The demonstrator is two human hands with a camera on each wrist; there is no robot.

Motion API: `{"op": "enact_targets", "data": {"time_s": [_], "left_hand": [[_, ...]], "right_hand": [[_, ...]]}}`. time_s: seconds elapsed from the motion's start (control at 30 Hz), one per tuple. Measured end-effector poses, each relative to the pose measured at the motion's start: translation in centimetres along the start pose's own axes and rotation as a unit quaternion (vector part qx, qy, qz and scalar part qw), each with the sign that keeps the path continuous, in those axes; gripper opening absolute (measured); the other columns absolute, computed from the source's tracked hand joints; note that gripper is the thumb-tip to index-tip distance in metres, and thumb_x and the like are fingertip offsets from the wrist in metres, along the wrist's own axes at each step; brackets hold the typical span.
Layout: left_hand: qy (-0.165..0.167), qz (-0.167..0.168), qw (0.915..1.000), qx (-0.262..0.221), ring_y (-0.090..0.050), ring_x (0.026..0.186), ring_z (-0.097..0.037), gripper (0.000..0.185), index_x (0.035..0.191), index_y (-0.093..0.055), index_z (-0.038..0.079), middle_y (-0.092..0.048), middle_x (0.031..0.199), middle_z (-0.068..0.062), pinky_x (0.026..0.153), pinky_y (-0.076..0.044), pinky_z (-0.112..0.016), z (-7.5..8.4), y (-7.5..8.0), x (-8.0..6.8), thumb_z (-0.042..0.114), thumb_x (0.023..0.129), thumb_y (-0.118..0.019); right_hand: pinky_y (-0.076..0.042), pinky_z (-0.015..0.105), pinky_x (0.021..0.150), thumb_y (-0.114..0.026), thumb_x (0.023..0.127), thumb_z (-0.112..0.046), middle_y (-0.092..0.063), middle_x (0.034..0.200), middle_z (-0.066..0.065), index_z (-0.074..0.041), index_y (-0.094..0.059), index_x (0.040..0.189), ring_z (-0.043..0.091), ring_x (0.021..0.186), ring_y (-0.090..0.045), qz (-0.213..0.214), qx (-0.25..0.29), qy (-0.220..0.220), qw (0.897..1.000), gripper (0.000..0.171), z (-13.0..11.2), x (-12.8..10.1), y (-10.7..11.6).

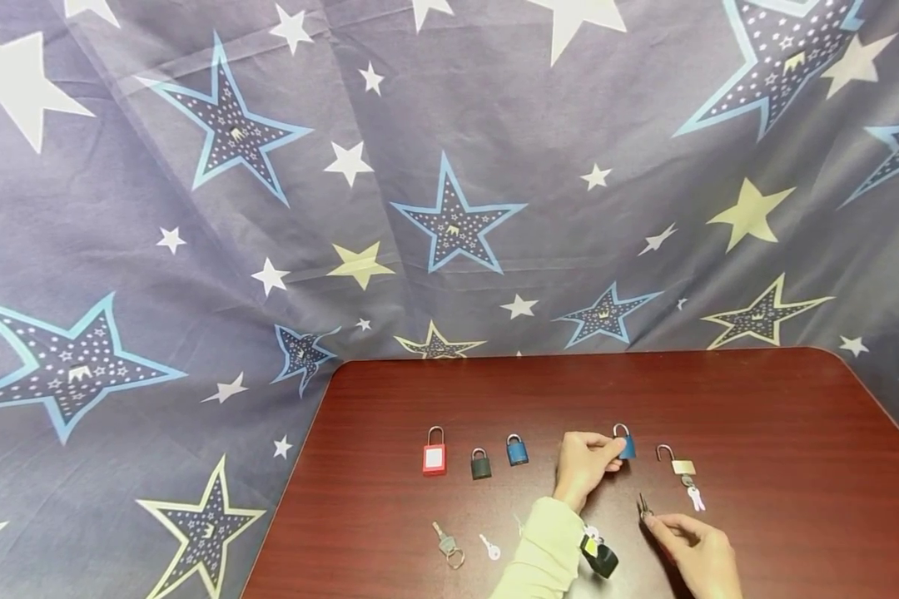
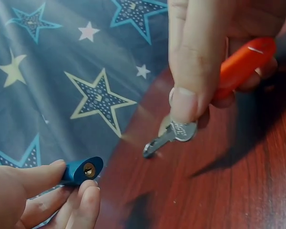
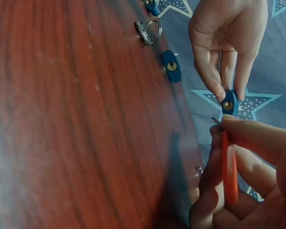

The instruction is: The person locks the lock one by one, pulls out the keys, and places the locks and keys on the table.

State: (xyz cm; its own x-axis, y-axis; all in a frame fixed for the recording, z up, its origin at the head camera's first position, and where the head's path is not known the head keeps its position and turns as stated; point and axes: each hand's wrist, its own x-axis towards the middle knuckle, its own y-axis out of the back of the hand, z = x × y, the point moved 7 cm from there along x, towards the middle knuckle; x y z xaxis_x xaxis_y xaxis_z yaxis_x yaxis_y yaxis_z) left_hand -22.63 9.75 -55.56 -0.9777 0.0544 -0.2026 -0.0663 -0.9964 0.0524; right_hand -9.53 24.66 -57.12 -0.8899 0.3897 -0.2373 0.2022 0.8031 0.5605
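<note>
My left hand, in a pale green sleeve, pinches a small blue padlock and holds it above the dark red table. The left wrist view shows the padlock's keyhole end facing a silver key. My right hand pinches that key's head, with an orange tag tucked in its curled fingers. The key tip sits a short way from the keyhole, not in it. In the right wrist view the orange tag lies just below the blue padlock.
A red padlock, a dark padlock and another blue padlock stand in a row to the left. An open silver padlock with a pink-tagged key lies at the right. Loose keys lie near the front edge.
</note>
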Motion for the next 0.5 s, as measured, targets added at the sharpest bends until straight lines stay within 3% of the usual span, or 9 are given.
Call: {"op": "enact_targets", "data": {"time_s": [0.3, 0.5], "left_hand": [[-0.002, 0.001, 0.9997, 0.026, -0.071, 0.057, -0.023, 0.008, 0.076, -0.076, 0.002, -0.070, 0.061, -0.008, 0.057, -0.060, -0.036, -0.51, -0.49, 0.10, 0.007, 0.081, -0.080], [-0.008, 0.011, 0.9984, 0.054, -0.070, 0.053, -0.023, 0.011, 0.073, -0.076, 0.002, -0.068, 0.056, -0.007, 0.055, -0.059, -0.037, -0.27, -0.54, 0.19, 0.008, 0.079, -0.082]], "right_hand": [[-0.047, 0.025, 0.067, -0.077, 0.084, -0.047, -0.076, 0.080, 0.001, -0.010, -0.078, 0.096, 0.001, 0.070, -0.062, -0.019, -0.025, 0.001, 1.000, 0.039, 0.25, 0.17, -0.31], [-0.048, 0.026, 0.067, -0.080, 0.082, -0.040, -0.075, 0.078, -0.001, -0.012, -0.078, 0.090, 0.000, 0.068, -0.062, -0.015, -0.046, 0.025, 0.999, 0.029, -0.10, 0.17, -0.60]]}}
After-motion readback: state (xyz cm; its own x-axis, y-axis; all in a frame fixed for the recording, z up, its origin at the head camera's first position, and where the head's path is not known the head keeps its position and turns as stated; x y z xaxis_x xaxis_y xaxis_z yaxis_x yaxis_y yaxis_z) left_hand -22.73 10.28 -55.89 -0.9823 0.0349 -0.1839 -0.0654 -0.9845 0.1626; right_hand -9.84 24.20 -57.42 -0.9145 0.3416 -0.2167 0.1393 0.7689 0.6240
